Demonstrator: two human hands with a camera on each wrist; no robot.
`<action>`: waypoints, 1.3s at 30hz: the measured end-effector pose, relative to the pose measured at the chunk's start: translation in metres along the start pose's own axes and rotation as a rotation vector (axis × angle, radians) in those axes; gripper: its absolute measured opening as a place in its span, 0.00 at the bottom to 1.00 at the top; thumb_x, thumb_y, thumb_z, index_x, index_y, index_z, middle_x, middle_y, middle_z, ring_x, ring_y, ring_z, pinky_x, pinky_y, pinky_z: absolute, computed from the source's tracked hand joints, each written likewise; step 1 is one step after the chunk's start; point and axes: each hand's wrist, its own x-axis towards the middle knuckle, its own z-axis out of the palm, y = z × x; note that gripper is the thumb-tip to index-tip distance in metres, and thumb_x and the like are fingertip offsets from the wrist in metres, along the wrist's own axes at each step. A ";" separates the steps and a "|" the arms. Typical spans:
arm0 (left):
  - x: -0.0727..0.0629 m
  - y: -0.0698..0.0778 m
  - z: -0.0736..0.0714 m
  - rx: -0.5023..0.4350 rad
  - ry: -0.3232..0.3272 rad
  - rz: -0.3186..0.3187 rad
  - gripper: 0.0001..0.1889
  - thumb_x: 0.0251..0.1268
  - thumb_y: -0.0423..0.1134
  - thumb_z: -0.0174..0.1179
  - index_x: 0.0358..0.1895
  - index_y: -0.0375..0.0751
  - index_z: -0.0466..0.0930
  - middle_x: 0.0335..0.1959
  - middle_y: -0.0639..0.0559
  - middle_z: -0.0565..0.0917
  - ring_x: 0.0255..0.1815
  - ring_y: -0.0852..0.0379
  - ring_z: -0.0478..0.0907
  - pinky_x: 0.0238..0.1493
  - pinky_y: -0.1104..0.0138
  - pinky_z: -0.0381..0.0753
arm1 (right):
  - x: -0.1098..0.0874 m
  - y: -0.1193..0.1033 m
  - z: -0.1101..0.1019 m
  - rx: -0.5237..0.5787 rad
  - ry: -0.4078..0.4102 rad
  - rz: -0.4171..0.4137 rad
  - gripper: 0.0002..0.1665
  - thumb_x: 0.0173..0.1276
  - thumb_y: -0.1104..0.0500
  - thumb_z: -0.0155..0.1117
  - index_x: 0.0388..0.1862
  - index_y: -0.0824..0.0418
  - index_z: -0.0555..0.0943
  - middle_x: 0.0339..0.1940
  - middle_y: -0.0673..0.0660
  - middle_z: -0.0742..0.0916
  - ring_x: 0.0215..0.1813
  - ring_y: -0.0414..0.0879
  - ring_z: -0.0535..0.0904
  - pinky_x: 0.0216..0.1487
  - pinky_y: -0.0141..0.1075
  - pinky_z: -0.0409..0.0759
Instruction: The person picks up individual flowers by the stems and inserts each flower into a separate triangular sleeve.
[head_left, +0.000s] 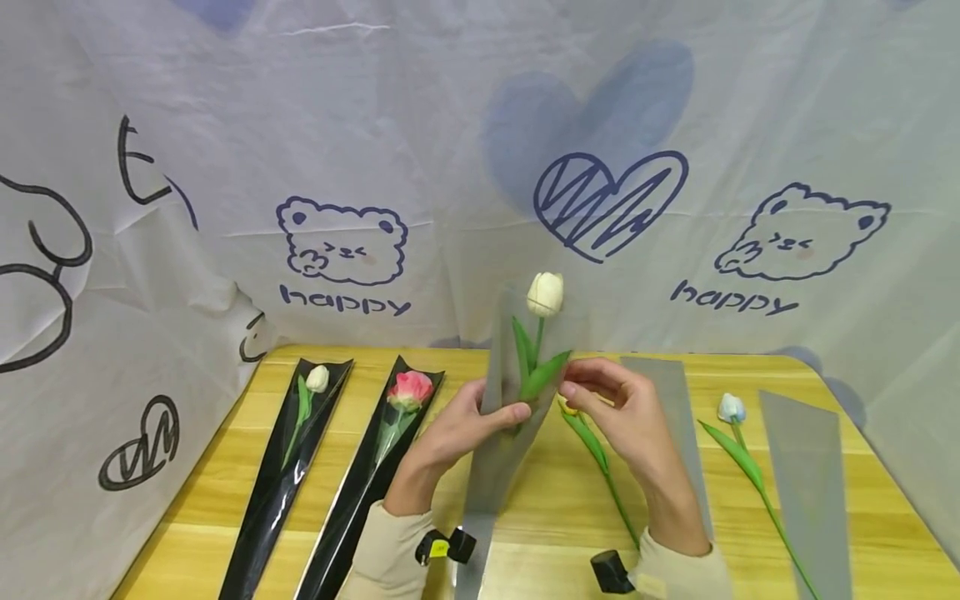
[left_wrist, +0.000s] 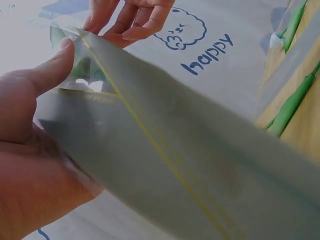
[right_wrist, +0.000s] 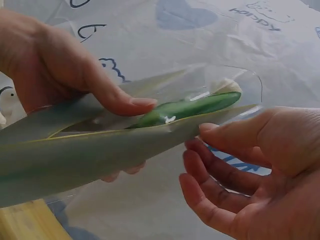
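Note:
A white tulip (head_left: 545,294) with green leaves stands inside a grey, partly see-through flower sleeve (head_left: 491,475), raised above the table with its bloom at the top. My left hand (head_left: 456,427) grips the sleeve around its middle, the thumb pressed across the front and the fingers behind. At the sleeve's right edge, near a leaf (right_wrist: 200,106), my right hand (head_left: 628,410) pinches the film between thumb and forefinger; its other fingers curl loosely in the right wrist view. A yellow line (left_wrist: 155,142) runs down the sleeve. The lower stem is hidden by the grey film.
On the left lie a black-sleeved white tulip (head_left: 318,379) and a black-sleeved pink flower (head_left: 409,390). A yellow tulip (head_left: 600,457), a pale blue tulip (head_left: 732,408) and grey sleeves (head_left: 806,467) lie on the right of the wooden table (head_left: 892,517). A printed cloth (head_left: 465,167) hangs behind.

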 end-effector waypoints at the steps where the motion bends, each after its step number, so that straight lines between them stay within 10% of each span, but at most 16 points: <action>1: 0.000 0.000 0.000 0.004 -0.005 -0.001 0.23 0.73 0.39 0.64 0.65 0.30 0.75 0.54 0.42 0.81 0.52 0.52 0.78 0.55 0.58 0.77 | 0.000 0.000 0.001 -0.004 0.009 0.003 0.11 0.72 0.68 0.67 0.49 0.74 0.83 0.44 0.58 0.87 0.43 0.46 0.85 0.42 0.36 0.85; 9: -0.002 0.002 -0.008 0.067 -0.006 0.034 0.21 0.80 0.40 0.57 0.66 0.30 0.75 0.58 0.38 0.81 0.54 0.51 0.80 0.54 0.58 0.81 | 0.004 0.002 0.003 0.027 0.137 0.018 0.07 0.72 0.73 0.64 0.45 0.77 0.82 0.38 0.55 0.86 0.38 0.43 0.87 0.39 0.38 0.86; 16: 0.000 0.003 -0.010 0.052 0.133 0.113 0.11 0.78 0.28 0.55 0.55 0.25 0.81 0.48 0.36 0.82 0.44 0.53 0.82 0.45 0.55 0.87 | 0.005 0.002 0.002 0.015 0.212 -0.012 0.07 0.70 0.75 0.65 0.45 0.76 0.83 0.37 0.57 0.87 0.37 0.43 0.86 0.38 0.38 0.87; 29: 0.003 0.009 0.004 0.025 0.495 0.252 0.06 0.68 0.23 0.64 0.44 0.23 0.86 0.39 0.35 0.87 0.35 0.59 0.83 0.37 0.60 0.87 | 0.004 0.004 0.005 -0.031 -0.028 -0.024 0.38 0.67 0.82 0.59 0.75 0.68 0.68 0.40 0.70 0.84 0.38 0.49 0.87 0.38 0.44 0.87; 39: 0.000 0.014 0.002 -0.058 0.467 0.310 0.07 0.67 0.24 0.66 0.46 0.25 0.84 0.39 0.36 0.85 0.35 0.54 0.83 0.36 0.61 0.87 | 0.003 -0.002 0.011 -0.035 0.156 -0.070 0.12 0.67 0.79 0.65 0.49 0.76 0.83 0.41 0.71 0.86 0.40 0.42 0.85 0.40 0.39 0.87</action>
